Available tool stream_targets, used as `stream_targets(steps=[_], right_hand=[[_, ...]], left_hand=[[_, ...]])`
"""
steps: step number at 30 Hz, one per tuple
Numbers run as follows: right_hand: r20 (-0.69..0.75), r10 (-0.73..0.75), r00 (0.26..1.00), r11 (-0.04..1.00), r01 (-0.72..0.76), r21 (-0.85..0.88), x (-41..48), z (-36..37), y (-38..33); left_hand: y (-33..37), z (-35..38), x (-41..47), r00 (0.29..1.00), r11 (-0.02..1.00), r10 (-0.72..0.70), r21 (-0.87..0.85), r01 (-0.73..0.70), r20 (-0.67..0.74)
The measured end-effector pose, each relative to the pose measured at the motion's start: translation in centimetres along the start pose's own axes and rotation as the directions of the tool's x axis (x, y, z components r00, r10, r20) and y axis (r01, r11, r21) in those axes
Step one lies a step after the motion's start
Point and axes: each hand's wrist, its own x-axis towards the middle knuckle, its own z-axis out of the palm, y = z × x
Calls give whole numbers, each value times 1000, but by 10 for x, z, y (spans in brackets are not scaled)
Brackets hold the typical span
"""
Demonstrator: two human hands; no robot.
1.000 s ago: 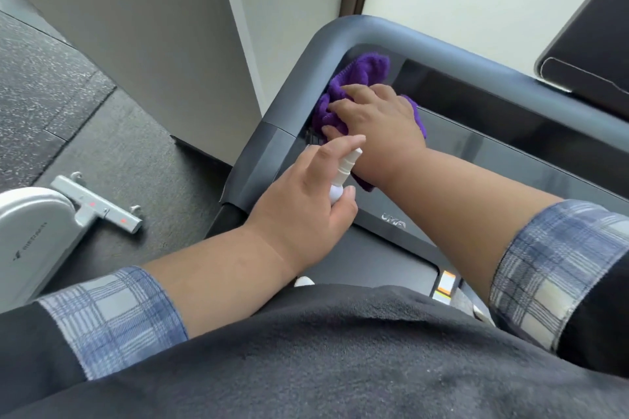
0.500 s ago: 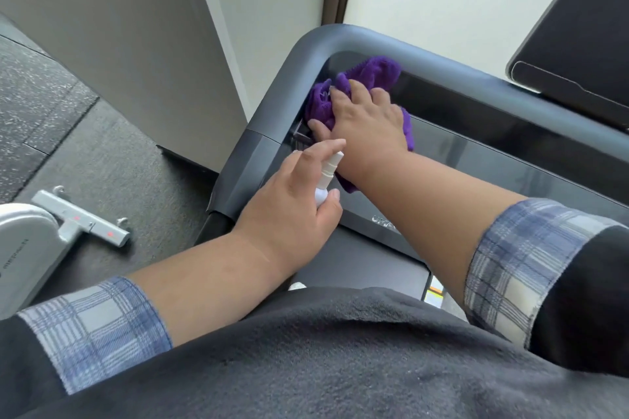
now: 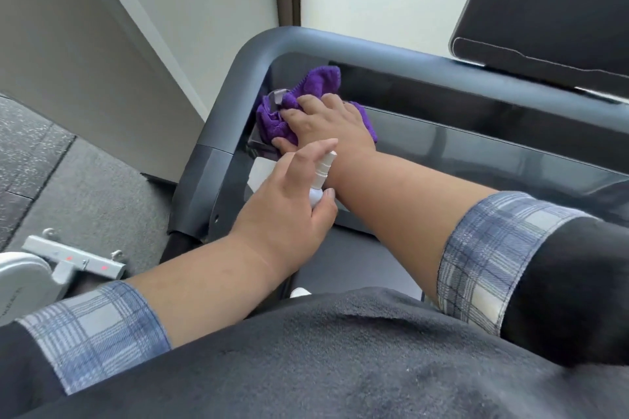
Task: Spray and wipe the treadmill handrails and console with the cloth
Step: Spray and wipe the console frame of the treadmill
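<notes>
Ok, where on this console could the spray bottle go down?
The glossy console panel right of the purple cloth, below the handrail, is bare. The left corner is crowded: cloth, right hand, left hand with spray bottle.

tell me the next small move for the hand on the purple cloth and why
Probably slide the right hand with the purple cloth rightward along the console panel: the cloth is bunched in the left corner of the handrail, and the left hand holds the spray bottle.

Right grip (image 3: 326,122) stretched forward, clutching — left grip (image 3: 289,204) curled, just beside right wrist
</notes>
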Motion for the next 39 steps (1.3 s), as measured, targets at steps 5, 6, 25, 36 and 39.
stream_targets(steps=[5,6,25,36,39], right_hand=[[-24,86,996,995,-85,49,-25,0,35],[-32,104,994,993,-102,62,-30,1,43],[-80,423,903,902,-411,128,-195,5,216],[-86,622,778,781,-610,133,-306,-2,337],[-93,665,741,745,-652,142,-333,-2,367]], left_hand=[[18,23,11,998,998,58,-7,-58,28],[23,29,13,996,997,74,-6,-74,39],[156,175,5,962,981,196,-20,-195,188],[230,247,-2,946,981,190,-13,-194,263],[249,264,3,944,982,179,10,-189,278]])
